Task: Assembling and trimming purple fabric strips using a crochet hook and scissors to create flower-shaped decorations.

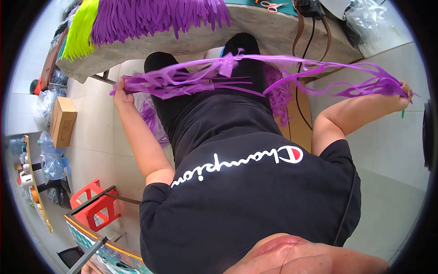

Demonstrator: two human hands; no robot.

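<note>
My arms are spread wide, with long, thin purple strips stretched between my hands above my lap. At the left end my left hand is closed around a gathered bunch of them. Far to the right, my right hand grips the other end, where the strips fan apart in loops. A small green piece sticks out below the right hand; what it belongs to is hidden. Near the middle, a knotted clump joins the strips. They look slightly blurred by motion.
Purple strips and lime-green strips hang over the edge of a grey-covered table. Scissors lie on top. More purple strips are beside my legs. A cardboard box and red stool stand left; a black cable hangs right.
</note>
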